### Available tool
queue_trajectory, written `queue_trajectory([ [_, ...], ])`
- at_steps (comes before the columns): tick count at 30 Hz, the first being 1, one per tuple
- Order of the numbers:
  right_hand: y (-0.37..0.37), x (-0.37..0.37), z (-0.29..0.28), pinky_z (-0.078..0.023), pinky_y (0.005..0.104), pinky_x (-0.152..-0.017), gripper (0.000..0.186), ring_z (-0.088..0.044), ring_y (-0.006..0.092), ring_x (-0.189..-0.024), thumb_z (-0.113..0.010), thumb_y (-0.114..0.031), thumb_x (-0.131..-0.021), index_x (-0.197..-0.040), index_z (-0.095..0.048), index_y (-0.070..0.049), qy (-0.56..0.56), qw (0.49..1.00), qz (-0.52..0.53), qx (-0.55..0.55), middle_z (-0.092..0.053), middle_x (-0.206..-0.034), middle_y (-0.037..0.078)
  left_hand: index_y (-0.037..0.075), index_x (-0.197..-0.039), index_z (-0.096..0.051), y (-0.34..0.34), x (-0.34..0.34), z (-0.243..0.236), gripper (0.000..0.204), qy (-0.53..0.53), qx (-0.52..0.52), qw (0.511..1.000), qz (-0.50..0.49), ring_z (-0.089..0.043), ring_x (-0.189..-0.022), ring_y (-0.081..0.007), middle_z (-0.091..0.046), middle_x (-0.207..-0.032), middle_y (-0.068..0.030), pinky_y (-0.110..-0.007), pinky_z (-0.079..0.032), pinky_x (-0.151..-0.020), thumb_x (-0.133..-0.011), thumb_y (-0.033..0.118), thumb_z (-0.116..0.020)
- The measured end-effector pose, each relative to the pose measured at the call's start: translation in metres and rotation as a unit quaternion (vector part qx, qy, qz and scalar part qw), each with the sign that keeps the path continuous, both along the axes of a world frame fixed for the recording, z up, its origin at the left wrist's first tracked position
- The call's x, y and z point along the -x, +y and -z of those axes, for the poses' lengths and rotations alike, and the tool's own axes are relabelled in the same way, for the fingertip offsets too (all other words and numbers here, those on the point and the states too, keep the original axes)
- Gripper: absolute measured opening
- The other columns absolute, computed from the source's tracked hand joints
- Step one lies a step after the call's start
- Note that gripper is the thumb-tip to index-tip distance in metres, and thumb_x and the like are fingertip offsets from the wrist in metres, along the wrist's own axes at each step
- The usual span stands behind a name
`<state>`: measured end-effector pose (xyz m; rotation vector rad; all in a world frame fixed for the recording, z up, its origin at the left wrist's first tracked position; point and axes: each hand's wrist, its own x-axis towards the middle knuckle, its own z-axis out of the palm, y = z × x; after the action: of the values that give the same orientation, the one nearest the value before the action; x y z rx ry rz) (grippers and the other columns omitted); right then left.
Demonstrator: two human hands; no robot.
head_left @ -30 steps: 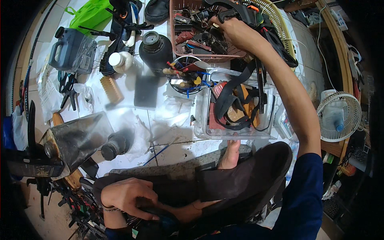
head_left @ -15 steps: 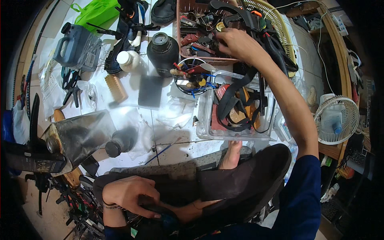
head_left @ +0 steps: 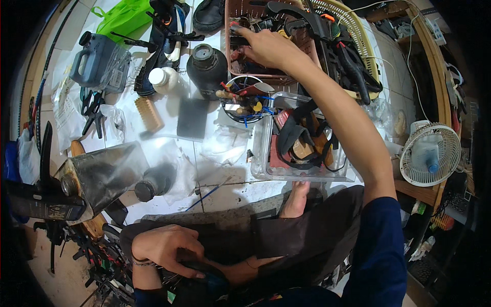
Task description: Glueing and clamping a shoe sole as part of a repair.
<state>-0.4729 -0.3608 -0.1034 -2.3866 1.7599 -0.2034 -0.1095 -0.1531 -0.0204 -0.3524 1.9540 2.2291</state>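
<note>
My right hand point(head_left: 266, 47) reaches into the far end of a brown plastic basket point(head_left: 276, 80) full of small dark and reddish scraps. Its index finger stretches toward the basket's left wall, apart from the other fingers, and I see nothing held. In my lap, my left hand point(head_left: 166, 250) curls over a dark, rounded thing with a bluish sheen point(head_left: 215, 280); its kind is hard to make out. Below the basket, a clear plastic bin point(head_left: 261, 163) holds black straps point(head_left: 302, 130) and wooden-looking pieces. A round tool holder with several handled tools point(head_left: 248, 102) stands against the bin's left corner.
Left of the basket stand a black bottle point(head_left: 207, 71), a white bottle point(head_left: 163, 80) and a grey jug point(head_left: 97, 61). A brush point(head_left: 148, 115), a dark block point(head_left: 192, 117) and a metal can point(head_left: 105, 174) lie nearer. A yellow basket point(head_left: 365, 43) and white fan point(head_left: 429, 153) are on the right.
My right hand has moved left across the brown basket, from its middle to its left side, and its index finger now points out. My left hand stays put.
</note>
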Motion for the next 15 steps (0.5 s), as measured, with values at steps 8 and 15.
queue_trajectory([
  [8,0.02,0.011,-0.001,-0.051,0.0509,-0.08,0.029,-0.064,0.0432,-0.09,-0.062,-0.027,-0.094,-0.1,-0.07,0.0,0.0,0.999,-0.048,-0.003,-0.068,-0.091,0.024,0.008,-0.081,-0.07,0.006,-0.011,-0.003,0.027,-0.009,0.016,1.0,-0.007,-0.057,-0.072,-0.0268,-0.064,-0.072,-0.0045,-0.037,-0.046,-0.062,-0.076,0.031,-0.082],
  [15,0.052,0.031,-0.047,-0.049,0.0492,-0.082,0.03,-0.062,0.0401,-0.095,-0.068,-0.024,-0.09,-0.104,-0.063,0.002,0.026,0.997,-0.069,0.0,-0.061,-0.095,0.018,0.009,-0.079,-0.068,0.004,-0.007,0.008,0.027,-0.002,0.012,1.0,-0.004,-0.057,-0.073,-0.0272,-0.063,-0.072,-0.0046,-0.037,-0.046,-0.062,-0.075,0.032,-0.082],
])
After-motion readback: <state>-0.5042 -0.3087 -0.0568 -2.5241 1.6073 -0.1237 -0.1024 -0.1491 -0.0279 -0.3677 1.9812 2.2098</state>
